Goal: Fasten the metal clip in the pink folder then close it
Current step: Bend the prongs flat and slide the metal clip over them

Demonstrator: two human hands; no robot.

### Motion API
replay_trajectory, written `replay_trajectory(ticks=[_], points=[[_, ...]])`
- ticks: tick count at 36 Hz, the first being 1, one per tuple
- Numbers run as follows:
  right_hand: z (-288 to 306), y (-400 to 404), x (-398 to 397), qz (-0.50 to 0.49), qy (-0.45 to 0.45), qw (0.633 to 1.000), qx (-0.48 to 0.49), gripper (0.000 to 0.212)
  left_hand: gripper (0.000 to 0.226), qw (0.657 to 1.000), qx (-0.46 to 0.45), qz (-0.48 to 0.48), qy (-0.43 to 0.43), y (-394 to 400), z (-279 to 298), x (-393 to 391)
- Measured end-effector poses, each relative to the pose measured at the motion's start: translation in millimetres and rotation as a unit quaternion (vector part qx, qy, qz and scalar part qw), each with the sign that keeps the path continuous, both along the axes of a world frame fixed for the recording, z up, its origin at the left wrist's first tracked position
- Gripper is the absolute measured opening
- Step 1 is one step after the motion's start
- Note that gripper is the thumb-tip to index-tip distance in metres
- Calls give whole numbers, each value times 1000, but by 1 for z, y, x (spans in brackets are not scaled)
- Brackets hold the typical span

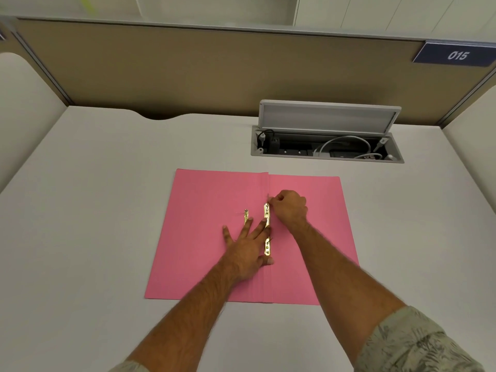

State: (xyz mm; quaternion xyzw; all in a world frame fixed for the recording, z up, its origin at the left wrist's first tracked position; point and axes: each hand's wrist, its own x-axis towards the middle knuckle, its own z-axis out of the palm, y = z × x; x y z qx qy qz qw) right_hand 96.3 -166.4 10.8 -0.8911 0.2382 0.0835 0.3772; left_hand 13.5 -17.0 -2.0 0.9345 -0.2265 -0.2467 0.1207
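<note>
pink folder [204, 237]: left hand [245, 251] flat, right hand [290, 208] pinching.

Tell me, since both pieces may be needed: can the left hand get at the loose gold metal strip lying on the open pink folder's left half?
Probably yes. The left hand lies flat beside the loose gold metal strip, a fingertip nearly touching it, nothing between.

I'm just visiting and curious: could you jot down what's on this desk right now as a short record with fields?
folder: pink folder lying open flat on the desk
clip: brass clip bar along the fold, a second brass piece to its left
left hand: flat, fingers spread, pressing the folder
right hand: pinching at the bar's far end
behind: open cable box
sign: 015
</note>
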Motion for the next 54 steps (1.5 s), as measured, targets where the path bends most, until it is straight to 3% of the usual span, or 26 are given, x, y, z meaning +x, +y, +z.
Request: replay_trajectory(ticks=[10, 21, 25, 30, 35, 40, 46, 54], points=[[4, -9, -47, -6, 24, 995, 95, 8, 90, 999, -38, 10, 14, 7, -4, 4], [15, -5, -87, 28, 67, 989, 128, 27, 93, 998, -65, 18, 20, 11, -8, 6], [8, -7, -95, 40, 52, 992, 112, 8, 91, 999, -50, 10, 18, 11, -7, 6], [3, -3, -113, 114, -18, 993, -6, 18, 95, 999, -37, -2, 30, 12, -5, 9], [-8, 1, -133, 212, -81, 963, -146, 25, 101, 999, -19, -18, 44, 13, -4, 12], [-16, 16, -143, 239, -99, 936, -237, 13, 99, 999, -10, -21, 38, 11, 0, 10], [-7, 36, -143, 215, -59, 940, -258, 23, 94, 999, -10, -22, 40, 11, 3, 8], [4, 48, -146, 160, -8, 968, -194, 33, 90, 999, -6, -21, 38, 11, 2, 9]])
